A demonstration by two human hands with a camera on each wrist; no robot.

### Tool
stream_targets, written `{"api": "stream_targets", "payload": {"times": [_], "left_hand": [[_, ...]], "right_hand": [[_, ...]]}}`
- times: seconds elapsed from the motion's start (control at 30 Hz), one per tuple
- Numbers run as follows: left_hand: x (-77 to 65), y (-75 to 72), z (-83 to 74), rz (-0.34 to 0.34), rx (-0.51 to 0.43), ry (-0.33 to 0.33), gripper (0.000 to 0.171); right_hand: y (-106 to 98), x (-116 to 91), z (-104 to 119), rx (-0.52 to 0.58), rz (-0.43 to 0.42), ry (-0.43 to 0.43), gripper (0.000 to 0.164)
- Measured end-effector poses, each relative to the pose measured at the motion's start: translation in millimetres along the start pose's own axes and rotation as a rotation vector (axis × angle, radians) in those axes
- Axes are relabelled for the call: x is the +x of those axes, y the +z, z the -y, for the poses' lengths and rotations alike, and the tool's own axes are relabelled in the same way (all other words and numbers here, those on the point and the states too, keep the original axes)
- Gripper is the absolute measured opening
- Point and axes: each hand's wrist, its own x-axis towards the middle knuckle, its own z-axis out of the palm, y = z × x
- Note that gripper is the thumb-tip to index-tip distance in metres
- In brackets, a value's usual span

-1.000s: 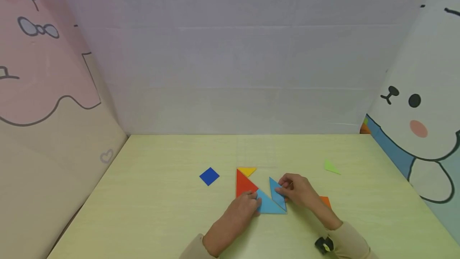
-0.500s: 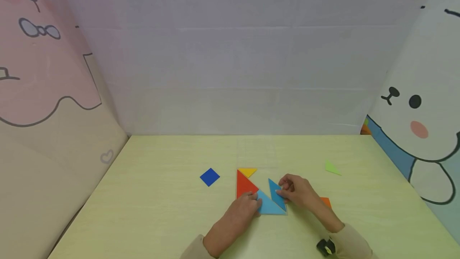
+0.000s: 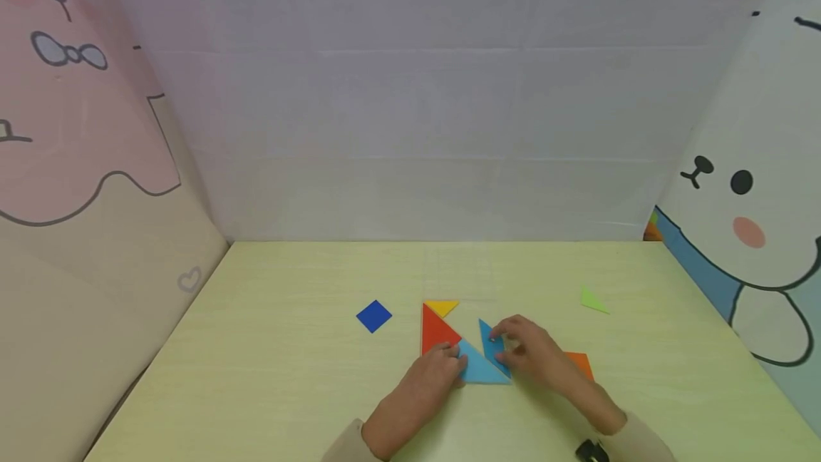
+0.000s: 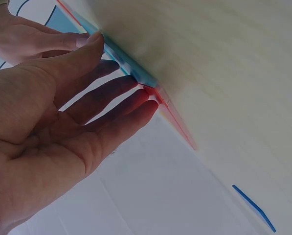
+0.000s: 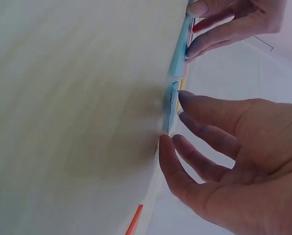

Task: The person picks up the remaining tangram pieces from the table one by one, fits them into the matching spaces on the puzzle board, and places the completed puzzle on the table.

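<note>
My left hand [image 3: 420, 383] lies over a red triangle [image 3: 437, 326] and a light blue triangle [image 3: 479, 368], its fingertips resting where the two pieces meet. In the left wrist view those fingers are extended, the thumb at the near edge of the light blue piece. Right of them, a blue parallelogram tile [image 3: 489, 349] lies beside the light blue triangle's slanted side. My right hand [image 3: 541, 362] holds the parallelogram between thumb and fingers, which stand spread along it. A small yellow triangle [image 3: 442, 307] sits against the red one's upper slanted side.
A dark blue square [image 3: 374, 316] lies to the left. Farther right are a pale green triangle [image 3: 594, 301] and an orange piece [image 3: 580, 363], partly behind the right forearm. A small black object [image 3: 591, 452] is by the right sleeve. Printed sheets wall the table [image 3: 288, 348] in.
The right hand's thumb and fingers have spread apart on the parallelogram, and its wrist has shifted slightly right and nearer. More of the orange piece shows. The left hand stays put.
</note>
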Motion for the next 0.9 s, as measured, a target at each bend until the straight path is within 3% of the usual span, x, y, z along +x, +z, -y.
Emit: {"api": "stream_targets", "payload": {"times": [0.23,0.4,0.63,0.9], "left_hand": [[-0.8,-0.4,-0.3,-0.003,0.009,-0.004,0.037],[-2.1,-0.2,-0.6,-0.016,0.02,0.002,0.035],[-2.9,0.0,-0.1,-0.03,0.026,0.007,0.035],[-3.2,-0.4,0.6,-0.028,0.005,0.012,0.036]], "right_hand": [[-2.3,-8.4,0.4,-0.074,0.077,-0.057,0.039],[-1.9,-15.4,5.4,-0.18,0.127,-0.041,0.05],[-3.4,-21.1,13.0,-0.221,0.224,0.006,0.066],[-0.4,-22.9,11.4,-0.301,0.225,-0.028,0.063]]}}
